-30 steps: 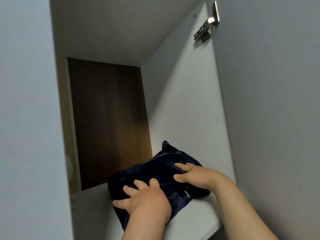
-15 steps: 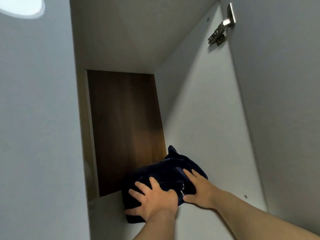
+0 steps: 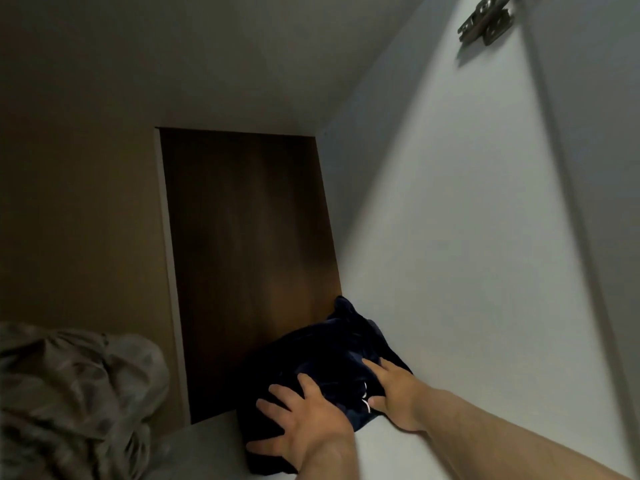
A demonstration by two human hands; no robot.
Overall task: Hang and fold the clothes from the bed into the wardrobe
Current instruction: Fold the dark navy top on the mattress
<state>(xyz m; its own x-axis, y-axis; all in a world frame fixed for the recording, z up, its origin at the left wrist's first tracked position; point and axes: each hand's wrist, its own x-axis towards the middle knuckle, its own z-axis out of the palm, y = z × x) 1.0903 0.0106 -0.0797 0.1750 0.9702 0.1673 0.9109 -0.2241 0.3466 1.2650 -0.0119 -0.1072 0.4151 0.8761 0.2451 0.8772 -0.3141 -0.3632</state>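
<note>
One garment: a folded dark navy bundle (image 3: 329, 351), soft and slightly velvety in the light, creased and lumpy rather than flat. One corner pokes up at the back. A thin white mark (image 3: 365, 402) shows on its near edge; what it is cannot be told.

Position: it lies on the pale wardrobe shelf (image 3: 398, 455), in the far right corner, its back against the brown rear panel (image 3: 249, 254) and its right side close to the white side wall (image 3: 450, 237).

Two hands, both bare, both on the garment. Left hand (image 3: 304, 422): palm down on the near left part, fingers spread and straight, pressing, nothing gripped. Right hand (image 3: 393, 396): laid flat along the right side, fingers straight and together, thumb near the white mark; also pressing, not grasping.

One other item on the shelf: a crumpled grey-brown fabric heap (image 3: 69, 393) at far left, apart from the navy bundle.

One metal hinge (image 3: 485, 20) high on the right wall, beside the door (image 3: 595, 168) edge.
</note>
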